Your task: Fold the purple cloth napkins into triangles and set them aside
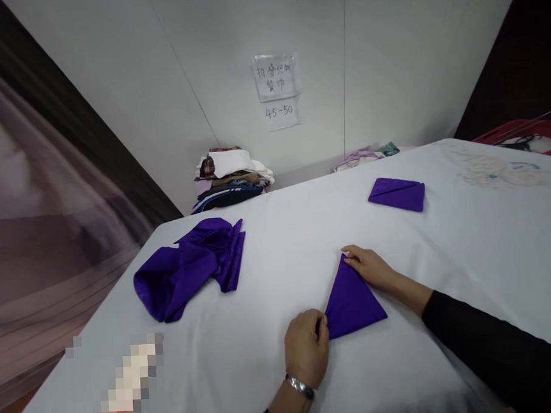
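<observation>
A purple cloth napkin [355,303], folded to a rough triangle, is between my hands on the white tablecloth [277,249]. My left hand [306,345] has its fingers closed on the napkin's left edge. At the far tip, my right hand [367,266] pinches the cloth between thumb and finger. Farther back on the right lies another purple napkin [397,195], folded flat into a rectangle with a slanting edge across it. Loose, crumpled purple napkins [191,268] lie in a heap on the left.
Behind the table, a stack of folded clothes [231,178] stands against the wall, with more fabric [360,157] to its right. Handwritten paper signs [277,84] hang on the wall. A sheer curtain [44,241] drapes along the left. A red basket [523,129] sits at the back right.
</observation>
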`<state>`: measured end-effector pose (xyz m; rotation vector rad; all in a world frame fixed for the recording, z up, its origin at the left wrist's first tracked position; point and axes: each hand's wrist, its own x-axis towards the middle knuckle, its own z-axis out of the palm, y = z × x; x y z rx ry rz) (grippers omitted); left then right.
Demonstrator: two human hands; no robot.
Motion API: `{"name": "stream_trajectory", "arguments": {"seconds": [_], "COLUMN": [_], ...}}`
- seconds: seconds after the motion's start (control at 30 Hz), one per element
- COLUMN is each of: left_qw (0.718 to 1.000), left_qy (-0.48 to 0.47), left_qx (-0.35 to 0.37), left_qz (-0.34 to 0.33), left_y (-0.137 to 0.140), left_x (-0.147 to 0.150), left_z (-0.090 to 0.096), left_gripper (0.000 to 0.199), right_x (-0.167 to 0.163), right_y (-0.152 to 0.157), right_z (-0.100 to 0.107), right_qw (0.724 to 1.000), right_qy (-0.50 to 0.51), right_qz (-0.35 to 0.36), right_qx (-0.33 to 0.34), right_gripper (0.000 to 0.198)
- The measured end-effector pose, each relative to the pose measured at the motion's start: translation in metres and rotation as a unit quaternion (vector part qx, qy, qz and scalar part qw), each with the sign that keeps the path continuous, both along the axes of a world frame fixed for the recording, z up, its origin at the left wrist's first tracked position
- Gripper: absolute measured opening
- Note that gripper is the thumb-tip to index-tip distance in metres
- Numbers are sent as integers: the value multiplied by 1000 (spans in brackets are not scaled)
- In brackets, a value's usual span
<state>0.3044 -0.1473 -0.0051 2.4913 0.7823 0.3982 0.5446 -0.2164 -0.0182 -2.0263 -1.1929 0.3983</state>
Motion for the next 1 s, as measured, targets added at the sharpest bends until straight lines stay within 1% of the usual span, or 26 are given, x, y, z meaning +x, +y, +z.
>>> {"name": "stream_trajectory", "arguments": {"seconds": [0.13, 0.3, 0.53, 0.63, 0.8, 1.0], "left_qw": [1000, 1000, 1000, 1000, 1000, 999], "left_qy": [7, 6, 6, -1, -15, -31], "left_qx": [6, 7, 7, 9, 18, 7], "left_qz": [2, -2, -2, -1, 4, 23], "left_y": [0, 0, 0, 0, 0, 0], "left_x": [0, -1, 0, 0, -3, -8], "left_z": [2, 1, 3, 3, 2, 0], "left_gripper": [20, 19, 20, 20, 21, 18], "right_x": [-3, -6, -7, -7, -8, -9], "right_y": [1, 1, 2, 2, 2, 1], "right_z": [3, 3, 3, 3, 3, 7], "right_qw": [999, 995, 982, 979, 976, 979], "right_qy": [-32, -80, -154, -165, -179, -157], "right_qz": [-6, -12, -23, -21, -27, -52], "right_qx": [-37, -64, -109, -120, -121, -122], "right_gripper": [30, 33, 37, 38, 37, 29]}}
